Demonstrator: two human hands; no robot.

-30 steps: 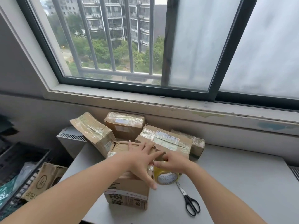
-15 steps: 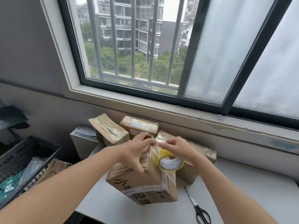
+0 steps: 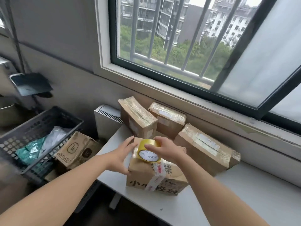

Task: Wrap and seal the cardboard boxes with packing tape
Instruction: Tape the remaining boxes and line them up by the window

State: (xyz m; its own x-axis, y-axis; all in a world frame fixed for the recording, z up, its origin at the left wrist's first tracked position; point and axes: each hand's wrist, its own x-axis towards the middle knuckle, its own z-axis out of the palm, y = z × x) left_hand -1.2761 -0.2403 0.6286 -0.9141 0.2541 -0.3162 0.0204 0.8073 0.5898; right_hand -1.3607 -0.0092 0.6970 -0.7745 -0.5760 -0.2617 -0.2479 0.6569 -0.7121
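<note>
A brown cardboard box [image 3: 162, 181] with black printed characters and a strip of red-and-white tape stands on the white table [image 3: 236, 201]. My left hand [image 3: 122, 154] grips its left side, thumb over the top edge and fingers curled round the lower corner. My right hand [image 3: 164, 149] grips a yellowish roll of packing tape [image 3: 147, 152] and holds it against the box's upper face. Where the tape's free end lies is hidden by the roll and my fingers.
Three taped boxes stand behind: one tilted [image 3: 138, 118], one by the wall [image 3: 169, 119], one long at the right [image 3: 205, 147]. A dark crate [image 3: 32, 128] and a printed box [image 3: 75, 150] sit left of the table. A white radiator [image 3: 107, 119] is against the wall.
The view swung left. The box has been turned and set nearer the table's left edge. My left hand moved from its top to its left side; the roll now sits on the upper face.
</note>
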